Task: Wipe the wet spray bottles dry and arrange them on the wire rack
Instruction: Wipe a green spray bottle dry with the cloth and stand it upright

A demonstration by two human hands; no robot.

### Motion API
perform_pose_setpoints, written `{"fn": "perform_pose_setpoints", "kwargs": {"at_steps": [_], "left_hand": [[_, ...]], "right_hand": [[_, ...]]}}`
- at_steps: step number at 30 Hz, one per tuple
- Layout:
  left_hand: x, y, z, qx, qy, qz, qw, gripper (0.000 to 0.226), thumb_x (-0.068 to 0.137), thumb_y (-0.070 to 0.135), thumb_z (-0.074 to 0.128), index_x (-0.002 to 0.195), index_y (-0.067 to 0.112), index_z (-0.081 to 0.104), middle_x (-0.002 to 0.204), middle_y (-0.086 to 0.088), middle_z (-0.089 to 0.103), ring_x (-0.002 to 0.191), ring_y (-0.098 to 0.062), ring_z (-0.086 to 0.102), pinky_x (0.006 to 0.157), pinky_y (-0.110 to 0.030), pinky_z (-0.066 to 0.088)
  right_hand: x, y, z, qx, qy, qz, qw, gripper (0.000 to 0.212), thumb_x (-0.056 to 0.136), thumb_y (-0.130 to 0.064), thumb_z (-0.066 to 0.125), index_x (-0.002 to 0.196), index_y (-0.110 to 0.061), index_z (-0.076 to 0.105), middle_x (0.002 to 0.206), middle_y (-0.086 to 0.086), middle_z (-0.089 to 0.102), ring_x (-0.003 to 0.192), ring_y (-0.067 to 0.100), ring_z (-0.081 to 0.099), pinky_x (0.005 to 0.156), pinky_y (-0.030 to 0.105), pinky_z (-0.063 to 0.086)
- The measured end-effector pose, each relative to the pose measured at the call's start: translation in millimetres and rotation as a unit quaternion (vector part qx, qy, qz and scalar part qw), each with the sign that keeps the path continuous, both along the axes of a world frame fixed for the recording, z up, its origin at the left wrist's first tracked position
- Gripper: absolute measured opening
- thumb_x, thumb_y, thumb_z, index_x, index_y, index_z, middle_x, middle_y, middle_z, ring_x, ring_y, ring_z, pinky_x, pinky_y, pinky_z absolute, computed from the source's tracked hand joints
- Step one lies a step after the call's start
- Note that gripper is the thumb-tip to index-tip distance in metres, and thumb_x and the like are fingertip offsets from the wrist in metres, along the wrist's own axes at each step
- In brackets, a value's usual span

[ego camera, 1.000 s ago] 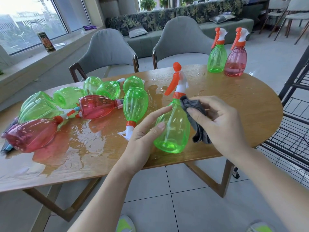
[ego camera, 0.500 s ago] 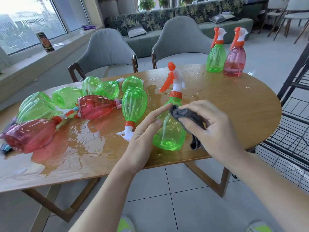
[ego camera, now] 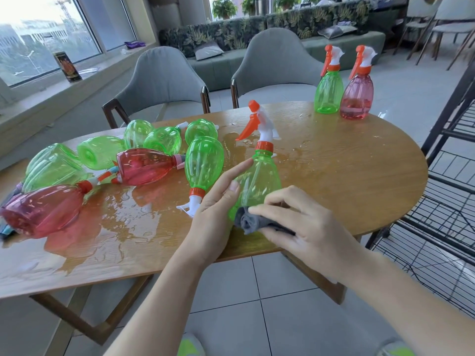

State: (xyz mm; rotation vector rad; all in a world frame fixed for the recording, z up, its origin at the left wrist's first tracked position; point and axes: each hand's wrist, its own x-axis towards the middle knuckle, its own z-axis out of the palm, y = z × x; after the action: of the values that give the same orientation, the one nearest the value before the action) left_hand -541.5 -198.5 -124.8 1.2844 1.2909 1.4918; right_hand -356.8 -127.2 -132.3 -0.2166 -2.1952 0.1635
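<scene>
At the near edge of a wet, oval wood-grain counter [ego camera: 359, 181], a clear green ribbed plastic spray bottle [ego camera: 262, 181] stands upright.
The left hand [ego camera: 216, 217] steadies it with nearly straight fingers [ego camera: 239, 169]; the right hand [ego camera: 308, 227] pinches a bunched grey cloth [ego camera: 248, 222] against its base. Green and red bottles [ego camera: 144, 168] lie toppled in puddles; a black wire rack [ego camera: 442, 227] stands right, grey chairs [ego camera: 277, 65] behind.

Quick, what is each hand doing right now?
Left hand: fingers fairly straight, steadying the green bottle.
Right hand: gripping a grey cloth, pressing it on the bottle's base.
</scene>
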Motion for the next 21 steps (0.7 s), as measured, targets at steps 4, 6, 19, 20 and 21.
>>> {"fn": "perform_pose_setpoints", "kwargs": {"at_steps": [4, 6, 19, 20, 21], "left_hand": [[-3, 0, -4, 0.011, -0.013, -0.027, 0.999, 0.038, 0.109, 0.035, 0.049, 0.141, 0.039, 0.068, 0.155, 0.0, 0.06, 0.152, -0.027, 0.045, 0.128, -0.061, 0.026], [-3, -2, -4, 0.013, 0.0, -0.028, 1.0, 0.038, 0.109, 0.032, 0.048, 0.138, 0.041, 0.07, 0.154, 0.003, 0.061, 0.153, -0.02, 0.045, 0.129, -0.058, 0.025], [2, -4, -2, 0.019, 0.016, -0.01, 1.0, 0.047, 0.099, 0.043, 0.066, 0.146, 0.037, 0.061, 0.159, -0.001, 0.054, 0.153, -0.032, 0.043, 0.124, -0.065, 0.034], [2, -3, -2, 0.019, 0.016, -0.012, 1.0, 0.047, 0.098, 0.041, 0.066, 0.145, 0.038, 0.061, 0.159, 0.001, 0.054, 0.153, -0.03, 0.044, 0.123, -0.063, 0.037], [2, -3, -2, 0.021, 0.015, -0.014, 1.0, 0.047, 0.098, 0.04, 0.066, 0.145, 0.038, 0.062, 0.159, 0.003, 0.054, 0.152, -0.028, 0.045, 0.122, -0.061, 0.039]], "right_hand": [[2, 12, 14, -0.084, 0.073, -0.03, 0.993, 0.026, 0.096, -0.019, 0.073, 0.119, -0.007, 0.074, 0.108, 0.003, 0.067, 0.1, 0.005, 0.062, 0.089, 0.011, 0.045], [3, 19, 21, -0.15, 0.114, -0.043, 0.981, 0.028, 0.095, -0.022, 0.072, 0.122, -0.014, 0.072, 0.112, -0.003, 0.069, 0.105, 0.003, 0.065, 0.09, 0.019, 0.052], [6, 17, 5, -0.264, 0.112, -0.011, 0.958, 0.025, 0.094, -0.024, 0.072, 0.116, -0.013, 0.075, 0.11, -0.007, 0.069, 0.106, 0.017, 0.068, 0.086, 0.038, 0.057], [6, 19, 7, -0.256, 0.113, -0.019, 0.96, 0.025, 0.095, -0.024, 0.072, 0.117, -0.013, 0.075, 0.11, -0.007, 0.068, 0.106, 0.014, 0.068, 0.086, 0.036, 0.056], [6, 20, 8, -0.255, 0.117, -0.028, 0.959, 0.024, 0.095, -0.024, 0.071, 0.117, -0.015, 0.074, 0.11, -0.007, 0.068, 0.106, 0.014, 0.067, 0.087, 0.035, 0.056]]}}
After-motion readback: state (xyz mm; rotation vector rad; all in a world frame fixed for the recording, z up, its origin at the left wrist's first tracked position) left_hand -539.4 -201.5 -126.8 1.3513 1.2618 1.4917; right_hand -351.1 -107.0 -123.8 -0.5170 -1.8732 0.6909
